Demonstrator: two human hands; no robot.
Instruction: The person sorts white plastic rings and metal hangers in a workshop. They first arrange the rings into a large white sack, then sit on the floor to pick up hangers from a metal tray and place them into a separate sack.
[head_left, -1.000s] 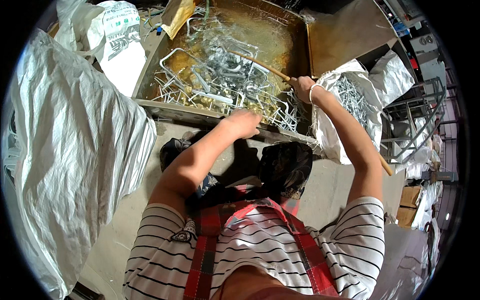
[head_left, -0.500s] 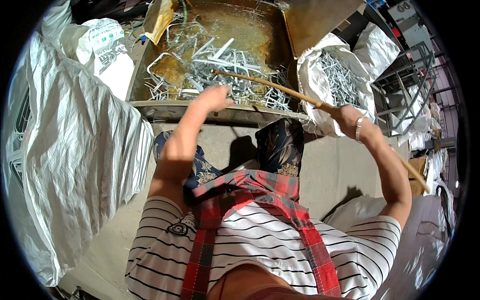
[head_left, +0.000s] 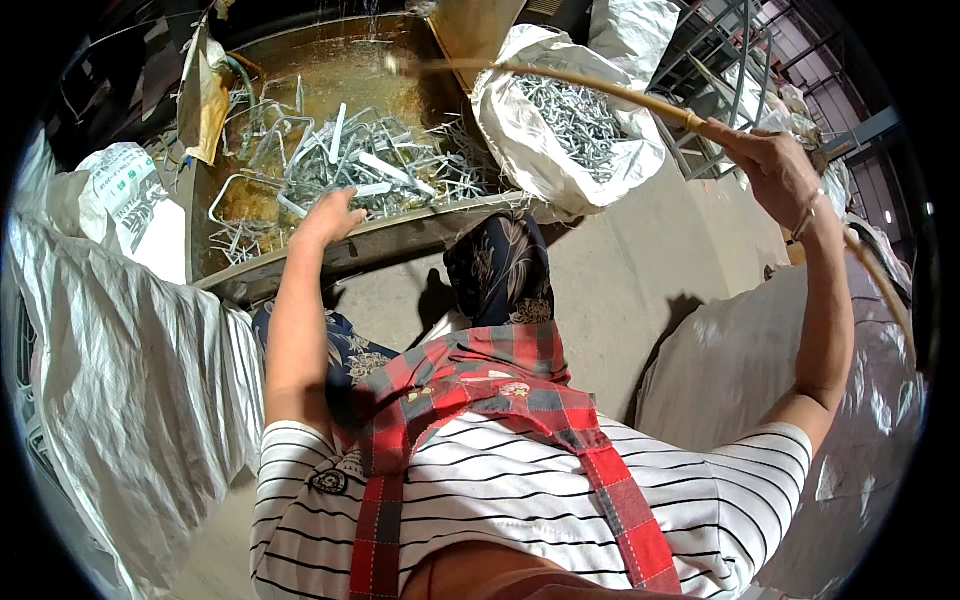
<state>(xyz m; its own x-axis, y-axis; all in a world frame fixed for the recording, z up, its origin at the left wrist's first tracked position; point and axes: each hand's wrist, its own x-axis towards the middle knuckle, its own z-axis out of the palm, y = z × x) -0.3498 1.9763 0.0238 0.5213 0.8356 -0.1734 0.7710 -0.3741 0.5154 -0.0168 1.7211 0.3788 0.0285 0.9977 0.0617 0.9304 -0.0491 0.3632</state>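
Well to the left of the left hand hangs a large, creased white woven-plastic sheet (head_left: 130,370). Nearer, past that hand's far left side, a stiff yellow-brown flap (head_left: 204,105) stands at the corner of a shallow, wet, rust-brown metal tray (head_left: 420,222).

The bare left hand (head_left: 328,217) reaches over the tray's front wall to the near edge of a tangled heap of bent silver-grey metal pieces (head_left: 345,150). Its fingers are partly bent; whether they grasp a piece or only touch, I cannot tell. The heap lies just beyond it; rod ends jutting there could scratch the bare fingers if it pushed in hastily.

Between the hands, beyond them both, an open white woven sack (head_left: 640,165) holds short grey metal rods (head_left: 568,115). A long tan bamboo-like stick (head_left: 600,88) crosses above it, its blurred tip over the tray. A low sweep could catch the sack's rim and spill rods, or rap the left hand.

The right hand (head_left: 775,170) is clenched round the stick. Its tail passes behind the wrist, where a pale covered bundle (head_left: 740,350) might snag it if it dipped.
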